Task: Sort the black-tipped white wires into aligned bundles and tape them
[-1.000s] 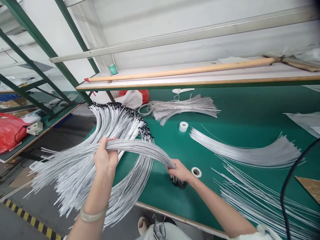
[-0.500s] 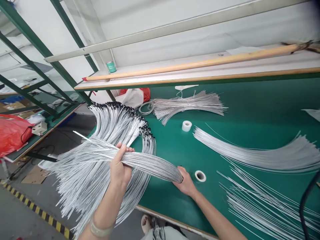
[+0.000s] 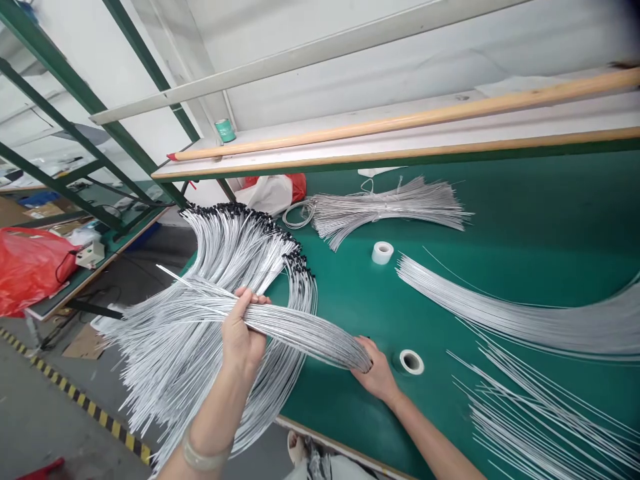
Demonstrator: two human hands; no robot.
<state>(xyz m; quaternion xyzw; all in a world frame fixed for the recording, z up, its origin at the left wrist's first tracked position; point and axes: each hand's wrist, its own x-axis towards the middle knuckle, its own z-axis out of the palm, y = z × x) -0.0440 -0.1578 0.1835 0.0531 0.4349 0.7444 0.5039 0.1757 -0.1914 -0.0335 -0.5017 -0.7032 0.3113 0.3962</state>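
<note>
L grip — clamped round mid of wire bundle; R grip clamped nr its R end. Bundle above worktop, L part over blk-tipped wires — tape roll just beside R grip.

A bowed grey wire bundle, left ends splayed, slopes down rightward, held aloft.
</note>
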